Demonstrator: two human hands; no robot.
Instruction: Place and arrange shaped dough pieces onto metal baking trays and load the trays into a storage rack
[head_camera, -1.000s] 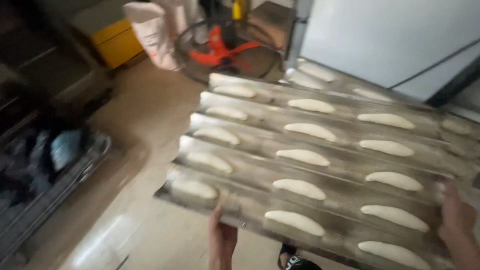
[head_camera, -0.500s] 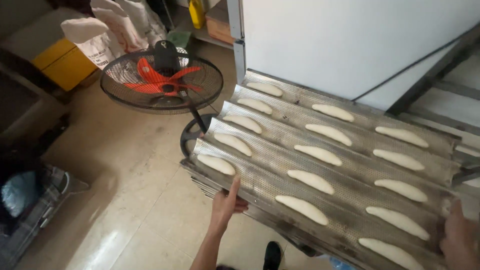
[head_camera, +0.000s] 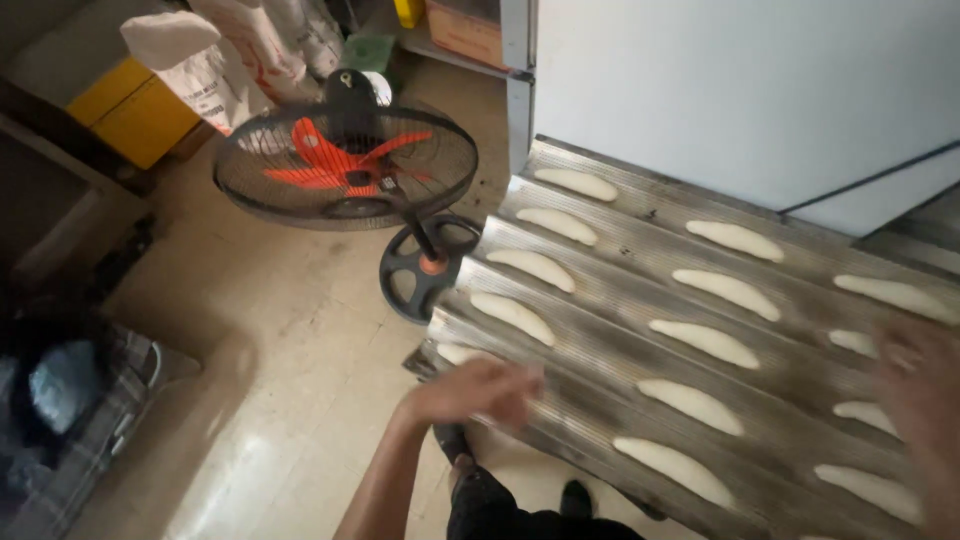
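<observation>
A long corrugated metal baking tray (head_camera: 610, 345) carries several pale, elongated dough loaves (head_camera: 708, 342) in rows along its grooves. My left hand (head_camera: 480, 388) lies over the tray's near left corner, fingers curled, blurred by motion. My right hand (head_camera: 925, 400) is at the tray's right side near the frame edge, also blurred; its grip on the tray cannot be made out. The tray sits tilted across the lower right of the view, above the floor.
A standing fan (head_camera: 345, 165) with orange blades and a round black base (head_camera: 425, 268) stands just left of the tray. Sacks (head_camera: 215, 65) and a yellow box (head_camera: 135, 110) sit at the back left. A white cabinet wall (head_camera: 730, 90) rises behind the tray.
The view has swung right and closer to the white cabinet. The tray now sits lower right, and my left hand has shifted from under the edge to over the near corner.
</observation>
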